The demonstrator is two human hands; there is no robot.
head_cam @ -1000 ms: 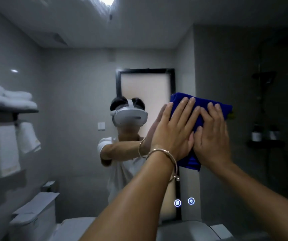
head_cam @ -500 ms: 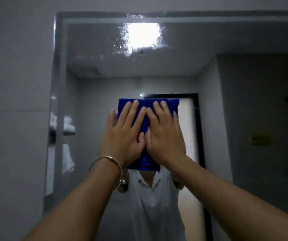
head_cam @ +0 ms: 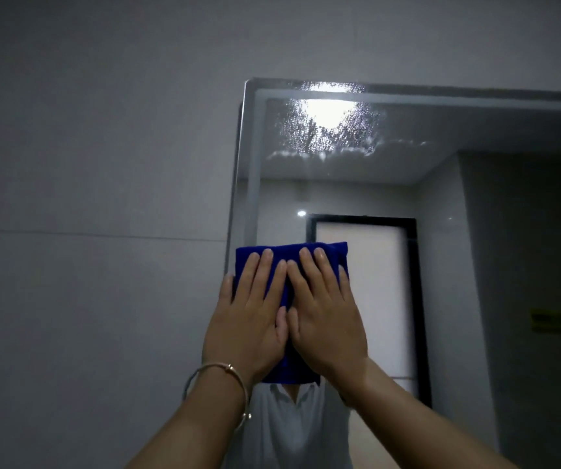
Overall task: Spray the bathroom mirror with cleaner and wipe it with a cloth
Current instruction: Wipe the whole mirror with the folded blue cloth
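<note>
A folded blue cloth point(head_cam: 335, 253) lies flat against the bathroom mirror point(head_cam: 458, 198), close to the mirror's left edge. My left hand point(head_cam: 248, 319) and my right hand point(head_cam: 323, 316) press side by side on the cloth, fingers stretched upward. A thin bracelet circles my left wrist. High on the glass a patch of spray droplets point(head_cam: 326, 130) glitters around the reflected ceiling light, well above the cloth. No spray bottle is in view.
A grey tiled wall point(head_cam: 103, 231) fills the left half of the view beside the mirror's frame. The mirror reflects a dark-framed door point(head_cam: 384, 299), a person's white shirt below the cloth, and a dim yellow object at far right.
Both hands have slid the cloth leftward across the glass, from the middle of the mirror to its left edge. The view has swung up and left, bringing in the mirror's top left corner.
</note>
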